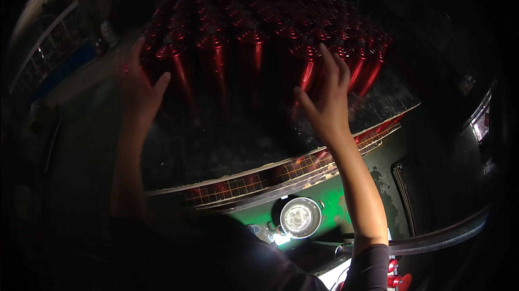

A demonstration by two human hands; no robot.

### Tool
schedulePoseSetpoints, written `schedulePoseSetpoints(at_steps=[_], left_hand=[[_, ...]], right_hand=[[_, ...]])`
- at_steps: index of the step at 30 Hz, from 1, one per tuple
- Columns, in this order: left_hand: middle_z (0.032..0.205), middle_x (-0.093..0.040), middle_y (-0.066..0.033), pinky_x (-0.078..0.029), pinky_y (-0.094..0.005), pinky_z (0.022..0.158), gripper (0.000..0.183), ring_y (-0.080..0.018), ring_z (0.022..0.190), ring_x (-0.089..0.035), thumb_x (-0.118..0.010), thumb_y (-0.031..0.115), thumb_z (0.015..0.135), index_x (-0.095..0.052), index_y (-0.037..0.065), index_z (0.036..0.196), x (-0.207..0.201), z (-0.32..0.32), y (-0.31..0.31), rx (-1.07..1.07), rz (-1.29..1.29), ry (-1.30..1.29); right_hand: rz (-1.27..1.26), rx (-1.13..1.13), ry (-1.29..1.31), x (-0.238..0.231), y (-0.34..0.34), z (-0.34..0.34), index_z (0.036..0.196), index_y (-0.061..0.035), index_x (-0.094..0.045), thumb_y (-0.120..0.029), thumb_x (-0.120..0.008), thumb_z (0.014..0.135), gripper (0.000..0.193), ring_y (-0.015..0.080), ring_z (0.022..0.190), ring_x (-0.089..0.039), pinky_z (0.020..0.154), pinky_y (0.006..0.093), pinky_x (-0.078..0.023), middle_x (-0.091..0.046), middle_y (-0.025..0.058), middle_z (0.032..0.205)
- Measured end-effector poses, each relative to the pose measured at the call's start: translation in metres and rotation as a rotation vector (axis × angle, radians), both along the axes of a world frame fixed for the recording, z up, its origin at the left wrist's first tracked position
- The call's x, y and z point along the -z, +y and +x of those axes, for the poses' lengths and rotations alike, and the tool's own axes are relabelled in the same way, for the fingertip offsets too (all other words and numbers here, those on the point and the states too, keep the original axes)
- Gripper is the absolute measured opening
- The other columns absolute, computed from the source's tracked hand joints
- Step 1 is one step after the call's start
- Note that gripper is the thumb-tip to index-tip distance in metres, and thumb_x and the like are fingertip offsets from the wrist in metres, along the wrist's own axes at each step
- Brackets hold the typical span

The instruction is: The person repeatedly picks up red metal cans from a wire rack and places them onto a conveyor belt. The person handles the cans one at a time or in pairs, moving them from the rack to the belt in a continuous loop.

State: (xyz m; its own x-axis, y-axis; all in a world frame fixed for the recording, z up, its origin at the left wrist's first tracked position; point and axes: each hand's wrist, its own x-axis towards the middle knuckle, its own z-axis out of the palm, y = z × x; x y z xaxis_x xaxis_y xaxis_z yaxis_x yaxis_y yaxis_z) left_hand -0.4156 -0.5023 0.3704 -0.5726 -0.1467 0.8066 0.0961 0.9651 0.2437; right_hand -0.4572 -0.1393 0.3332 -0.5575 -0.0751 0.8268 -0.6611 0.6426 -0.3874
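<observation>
Rows of glossy red cylinders (253, 50) with domed, shiny tops stand upright on a dark tabletop (227, 150). At the left end of the front row is my left hand (141, 93), its fingers spread beside the outermost cylinders. My right hand (331, 104) reaches forward with thumb and fingers apart, next to a front-row red cylinder (306, 66). Whether either hand touches a cylinder I cannot tell, as the left fingers lie in shadow and look blurred. Neither palm shows anything held.
The table's worn pale edge (270, 171) curves across in front of me. Below it, a round metal pot (300, 218) sits on the green floor (259, 214). Several red parts (397, 281) lie at the lower right, near a dark curved rail (440, 239).
</observation>
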Motion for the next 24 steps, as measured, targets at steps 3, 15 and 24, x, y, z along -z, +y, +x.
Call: schedulePoseSetpoints(at_steps=[3, 15, 24], left_hand=[[0.158, -0.027, -0.0255, -0.035, -0.0519, 0.117, 0.086, -0.0445, 0.147, -0.027, -0.084, 0.029, 0.078, -0.041, 0.023, 0.152, 0.012, -0.038, -0.043, -0.071, -0.058, -0.044], [0.141, -0.054, -0.0143, -0.041, -0.0459, 0.109, 0.066, -0.0345, 0.129, -0.049, -0.079, 0.018, 0.081, -0.054, 0.015, 0.142, 0.047, -0.074, -0.105, 0.111, 0.019, 0.127], [0.146, -0.047, -0.0207, -0.052, -0.0446, 0.105, 0.068, -0.0346, 0.128, -0.053, -0.079, 0.012, 0.084, -0.048, 0.005, 0.143, 0.009, 0.022, -0.003, 0.552, 0.335, 0.284]], right_hand=[[0.140, 0.271, -0.115, 0.000, -0.029, -0.047, 0.154, -0.0297, -0.036, -0.024, -0.082, 0.079, 0.088, 0.0496, 0.128, -0.047, 0.100, 0.0519, -0.050, -0.030, 0.0275, 0.152], [-0.089, 0.334, 0.011, 0.025, -0.048, -0.085, 0.130, -0.0288, -0.056, -0.015, -0.085, 0.068, 0.070, 0.0474, 0.122, -0.048, 0.090, 0.0494, -0.055, -0.038, 0.0221, 0.146], [-0.377, 0.079, 0.228, 0.024, 0.007, 0.045, 0.126, -0.0120, -0.060, -0.012, -0.087, 0.063, 0.068, 0.0404, 0.132, -0.045, 0.106, 0.0441, -0.044, -0.041, 0.0223, 0.139]])
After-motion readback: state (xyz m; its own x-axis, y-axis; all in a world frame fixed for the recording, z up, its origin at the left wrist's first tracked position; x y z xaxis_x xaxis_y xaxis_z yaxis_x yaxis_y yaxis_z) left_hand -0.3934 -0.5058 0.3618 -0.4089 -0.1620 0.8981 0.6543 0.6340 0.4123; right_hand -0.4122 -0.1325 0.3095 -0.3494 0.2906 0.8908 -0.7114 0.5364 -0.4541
